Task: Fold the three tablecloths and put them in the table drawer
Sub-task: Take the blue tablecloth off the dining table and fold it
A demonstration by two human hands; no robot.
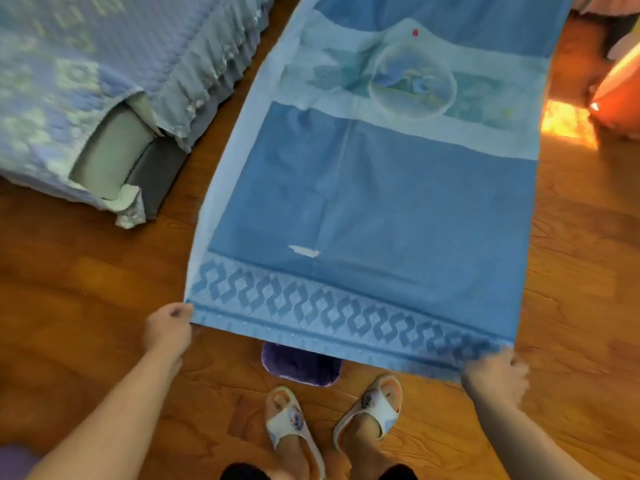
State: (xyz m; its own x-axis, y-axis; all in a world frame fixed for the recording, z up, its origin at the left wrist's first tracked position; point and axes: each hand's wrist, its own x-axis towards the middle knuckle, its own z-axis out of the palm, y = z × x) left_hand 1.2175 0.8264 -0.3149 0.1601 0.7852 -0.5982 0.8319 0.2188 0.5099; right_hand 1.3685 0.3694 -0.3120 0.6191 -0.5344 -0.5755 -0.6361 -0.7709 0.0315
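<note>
A long blue tablecloth (374,188) with a pale band, a round printed motif and a diamond-pattern border stretches away from me above the wooden floor. My left hand (169,327) pinches its near left corner. My right hand (495,372) grips its near right corner. The near edge is held taut between both hands, above my feet. The far end of the cloth runs out of the top of the view. No drawer or other tablecloths are visible.
A bed (86,81) with a blue patterned cover and frilled skirt stands at the left. A purple mat (301,365) lies on the wooden floor (86,289) under the cloth's near edge. My slippered feet (332,417) stand below. Orange sunlit fabric (616,95) sits at right.
</note>
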